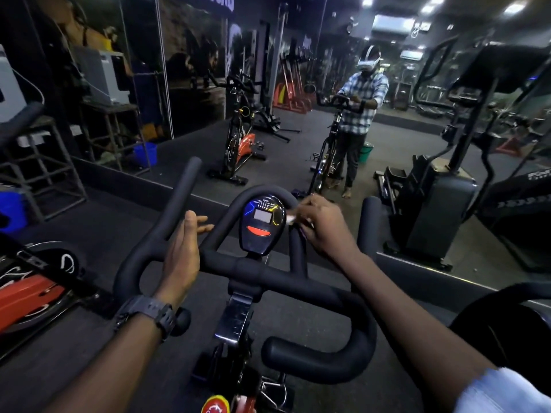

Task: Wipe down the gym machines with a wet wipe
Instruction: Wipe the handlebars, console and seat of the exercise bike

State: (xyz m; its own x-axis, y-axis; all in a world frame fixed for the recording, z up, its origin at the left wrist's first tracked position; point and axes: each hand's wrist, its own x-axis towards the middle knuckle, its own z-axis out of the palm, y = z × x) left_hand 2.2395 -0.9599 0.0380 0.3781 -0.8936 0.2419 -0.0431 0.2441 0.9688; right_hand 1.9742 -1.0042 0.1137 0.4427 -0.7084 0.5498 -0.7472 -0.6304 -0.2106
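Black bike, bright little console

The matte black padded handlebar (268,272) frames an oval black console (262,226) with a grey screen, red-orange button and blue and yellow lines; a small white wet wipe (293,219) shows beside it, and a blue plastic bucket (145,154) by the mirror.

Wet wipe (290,219): only a small white scrap shows, just right of the console (261,226); the rest is hidden under the right hand (323,226), and its edges are blurred. Right-hand fingers (307,204) are blurred, so their hold cannot be read finger by finger.

Handlebar (268,271): the loop section right of the console is covered by the right hand.

Bike frame below the console runs off the bottom edge. Red decal (215,405) below the console is cut by the same edge, marking unreadable.

Console symbols are too small to read.

Red machine (29,293) far left of the console is cut by the left edge.
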